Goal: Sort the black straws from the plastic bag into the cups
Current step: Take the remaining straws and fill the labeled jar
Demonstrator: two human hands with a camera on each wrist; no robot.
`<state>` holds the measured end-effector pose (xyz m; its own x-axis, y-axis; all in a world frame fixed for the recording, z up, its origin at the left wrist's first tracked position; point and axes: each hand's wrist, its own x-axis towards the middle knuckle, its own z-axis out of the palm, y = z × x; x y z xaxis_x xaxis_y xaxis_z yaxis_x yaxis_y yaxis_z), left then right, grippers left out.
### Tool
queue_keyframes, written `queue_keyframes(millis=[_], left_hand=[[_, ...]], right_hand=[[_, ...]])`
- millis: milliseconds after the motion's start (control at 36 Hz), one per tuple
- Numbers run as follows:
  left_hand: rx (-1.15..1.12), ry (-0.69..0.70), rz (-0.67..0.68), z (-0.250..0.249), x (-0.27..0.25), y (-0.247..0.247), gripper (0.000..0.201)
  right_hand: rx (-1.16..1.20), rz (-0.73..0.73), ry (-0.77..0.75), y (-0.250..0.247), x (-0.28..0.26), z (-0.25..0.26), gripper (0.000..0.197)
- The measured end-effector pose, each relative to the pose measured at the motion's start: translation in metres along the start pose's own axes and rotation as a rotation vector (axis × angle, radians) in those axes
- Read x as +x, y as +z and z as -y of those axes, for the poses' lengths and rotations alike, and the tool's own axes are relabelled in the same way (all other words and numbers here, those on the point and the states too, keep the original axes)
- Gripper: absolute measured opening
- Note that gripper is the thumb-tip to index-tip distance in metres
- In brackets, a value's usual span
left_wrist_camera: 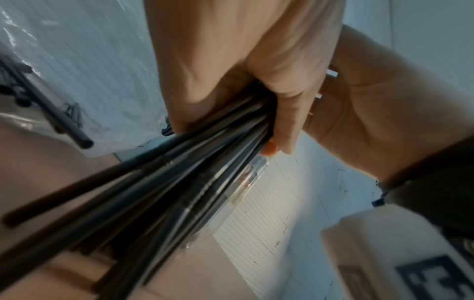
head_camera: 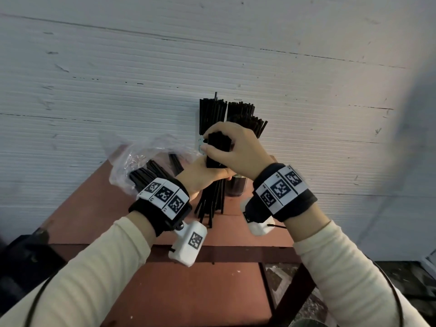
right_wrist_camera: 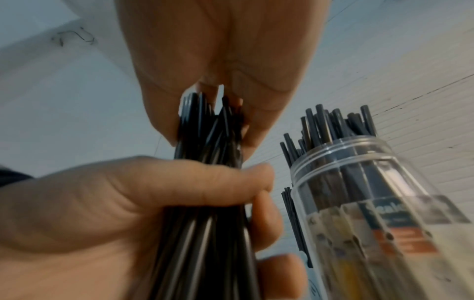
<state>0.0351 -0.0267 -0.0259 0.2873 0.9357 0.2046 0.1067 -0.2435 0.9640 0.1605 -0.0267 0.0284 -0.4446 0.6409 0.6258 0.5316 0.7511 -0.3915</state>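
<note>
A bundle of black straws [head_camera: 216, 149] stands upright over the red-brown table [head_camera: 94, 208]. My left hand [head_camera: 205, 177] grips its middle, and my right hand [head_camera: 220, 147] pinches its top end. The lower ends fan out above the table. In the right wrist view the right hand's fingers [right_wrist_camera: 256, 125] close on the straw tips, with the left hand [right_wrist_camera: 143, 203] wrapped round the bundle [right_wrist_camera: 205, 233] below. A clear cup [right_wrist_camera: 372, 203] full of straws stands just right of the bundle. More filled cups [head_camera: 240, 112] stand behind. The plastic bag [head_camera: 141, 156] with leftover straws lies left.
A white corrugated wall [head_camera: 141, 67] rises right behind the cups. The table's front edge [head_camera: 212, 253] runs below my wrists, and a lower shelf [head_camera: 188, 291] shows beneath it. A dark object [head_camera: 23, 256] sits at the lower left.
</note>
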Motion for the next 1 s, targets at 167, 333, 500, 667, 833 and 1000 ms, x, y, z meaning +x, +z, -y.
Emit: queue_keyframes(millis=[167, 333, 500, 667, 833, 1000], left_hand=[[0.018, -0.028, 0.021, 0.008, 0.001, -0.003, 0.033], [-0.02, -0.01, -0.006, 0.003, 0.003, -0.004, 0.021], [0.032, -0.115, 0.07, 0.019, -0.004, -0.006, 0.043], [0.156, -0.215, 0.251, 0.02, -0.009, -0.01, 0.025], [0.279, -0.194, 0.203, 0.017, -0.009, -0.009, 0.043], [0.329, -0.068, 0.104, 0.005, -0.013, -0.01, 0.038]], right_hand=[[0.062, -0.094, -0.085, 0.005, -0.001, 0.001, 0.024], [0.083, -0.159, -0.108, 0.005, 0.004, 0.006, 0.015], [0.055, -0.111, -0.064, 0.013, -0.001, 0.002, 0.013], [0.051, -0.163, -0.076, 0.018, -0.004, 0.003, 0.02], [0.061, -0.2, -0.017, 0.017, -0.006, 0.003, 0.049], [0.194, -0.262, 0.149, 0.006, -0.013, 0.006, 0.102]])
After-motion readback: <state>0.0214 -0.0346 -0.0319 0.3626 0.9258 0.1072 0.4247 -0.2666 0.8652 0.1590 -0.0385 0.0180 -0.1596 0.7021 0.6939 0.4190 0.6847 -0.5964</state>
